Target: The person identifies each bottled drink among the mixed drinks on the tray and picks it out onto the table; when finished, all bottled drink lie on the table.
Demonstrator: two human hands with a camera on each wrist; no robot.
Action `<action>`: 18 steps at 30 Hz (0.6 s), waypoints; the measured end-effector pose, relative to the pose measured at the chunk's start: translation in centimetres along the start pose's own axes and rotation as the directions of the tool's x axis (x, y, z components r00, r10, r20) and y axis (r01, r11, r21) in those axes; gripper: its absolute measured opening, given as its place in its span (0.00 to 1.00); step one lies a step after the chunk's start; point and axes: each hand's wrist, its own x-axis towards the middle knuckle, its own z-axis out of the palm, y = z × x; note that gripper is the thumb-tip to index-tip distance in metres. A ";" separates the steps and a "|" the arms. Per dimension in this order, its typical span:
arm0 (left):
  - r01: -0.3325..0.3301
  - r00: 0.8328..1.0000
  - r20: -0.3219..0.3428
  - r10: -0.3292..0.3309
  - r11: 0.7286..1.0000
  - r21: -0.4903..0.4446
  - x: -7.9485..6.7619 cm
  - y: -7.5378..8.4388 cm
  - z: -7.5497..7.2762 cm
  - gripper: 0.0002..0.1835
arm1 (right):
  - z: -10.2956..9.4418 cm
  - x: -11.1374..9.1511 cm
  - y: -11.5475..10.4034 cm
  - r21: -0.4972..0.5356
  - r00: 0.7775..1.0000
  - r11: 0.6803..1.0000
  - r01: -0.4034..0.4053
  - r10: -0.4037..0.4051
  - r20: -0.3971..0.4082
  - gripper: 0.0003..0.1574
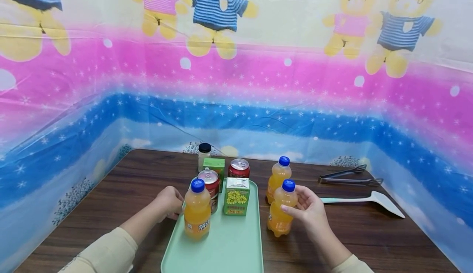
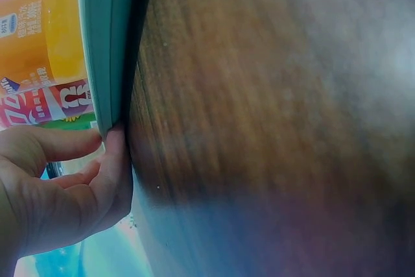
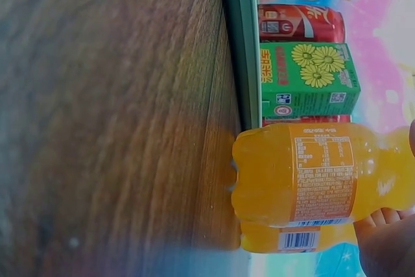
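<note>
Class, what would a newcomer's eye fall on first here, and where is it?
Probably the printed bears on the bright backdrop behind the table. Next, the orange bottle the right hand holds, beside the green tray; another bottle stands on that tray, which the left hand pinches.

The right hand [image 1: 310, 209] holds an orange bottle [image 1: 279, 219] (it has a blue cap) right of the green tray [image 1: 233, 248]. The left hand [image 1: 169, 203] is at the tray's left edge. On it stand a second bottle [image 1: 197, 219], a red can [image 1: 214, 186] and a flowery box [image 1: 236, 199]. A white spatula [image 1: 386, 205] lies on the right.
</note>
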 end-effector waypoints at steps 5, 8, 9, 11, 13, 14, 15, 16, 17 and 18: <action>0.006 1.000 0.000 -0.006 1.000 -0.002 0.1 -0.1 0.1 0.11 | -0.1 0.2 0.2 0.007 1.000 1.000 0.011 -0.011 0.014 0.34; -0.002 1.000 0.000 0.002 1.000 -0.002 0.2 -0.1 0.1 0.11 | -0.1 0.3 0.4 0.031 0.999 0.999 0.022 -0.023 0.030 0.35; -0.007 1.000 0.001 0.007 1.000 -0.002 0.2 -0.1 0.1 0.11 | -0.1 0.3 0.4 0.038 0.999 0.999 0.027 -0.029 0.037 0.35; -0.015 1.000 0.001 0.015 1.000 -0.002 0.2 -0.2 0.1 0.11 | -0.2 0.3 0.5 0.052 0.998 0.998 0.036 -0.038 0.050 0.35; -0.020 1.000 0.001 0.020 1.000 -0.003 0.2 -0.2 0.1 0.11 | -0.2 0.3 0.5 0.056 0.997 0.997 0.046 -0.050 0.059 0.35; -0.020 1.000 0.001 0.020 1.000 -0.003 0.2 -0.2 0.1 0.11 | -0.3 0.4 0.6 0.057 0.997 0.997 0.050 -0.053 0.062 0.35; -0.020 1.000 0.001 0.020 1.000 -0.003 0.2 -0.3 0.1 0.11 | -0.3 0.4 0.6 0.056 0.996 0.997 0.053 -0.056 0.065 0.35; -0.020 1.000 0.001 0.020 1.000 -0.002 0.2 -0.3 0.1 0.11 | -0.3 0.4 0.7 0.055 0.996 0.997 0.054 -0.058 0.068 0.35; -0.020 1.000 0.002 0.020 1.000 -0.001 0.1 -0.3 0.1 0.11 | -0.4 0.5 0.7 0.054 0.996 0.997 0.055 -0.059 0.070 0.35; -0.019 1.000 0.002 0.019 1.000 0.001 0.2 -0.2 0.1 0.11 | -0.4 0.5 0.7 0.051 0.996 0.997 0.056 -0.059 0.073 0.35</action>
